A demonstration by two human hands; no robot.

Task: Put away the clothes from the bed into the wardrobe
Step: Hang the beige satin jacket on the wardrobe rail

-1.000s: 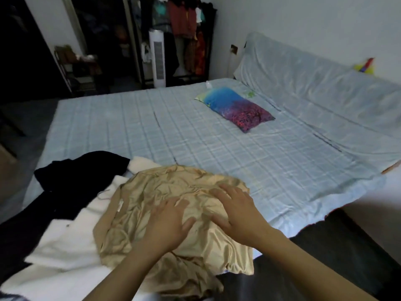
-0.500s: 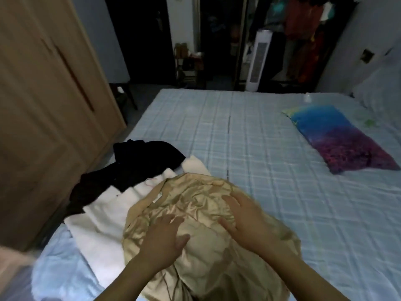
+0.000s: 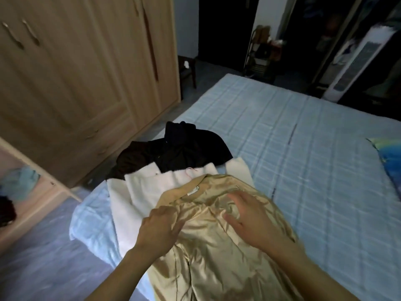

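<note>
Dim bedroom light falls across a bed (image 3: 293,137) covered in a pale blue checked sheet, and near its closest corner lies a gold satin garment (image 3: 219,242), crumpled and glossy, spilling over the bed's edge toward the viewer. Both hands are on it: the left hand (image 3: 159,228) sits at the garment's left border with its fingers (image 3: 167,212) curled into the fabric, gathering a fold, while the right hand (image 3: 249,216) lies spread on top with fingers loose and slightly bent, pressing rather than gripping. Satin like this looks light, limp and slippery, so it will probably slide out of a loose hold; bunching it in both hands, or taking it by the collar where a small label shows, seems the surest grasp. Beneath the garment and just beyond it lies a white fleecy garment (image 3: 138,192), soft and bulkier, and past that a black garment (image 3: 178,148) touching the white one. Left of the bed stands the wooden wardrobe (image 3: 76,72), its visible doors closed. Beyond the bed's far end stands a white tower fan (image 3: 355,61), and a colourful pillow (image 3: 388,159) rests at the bed's right edge of view.
</note>
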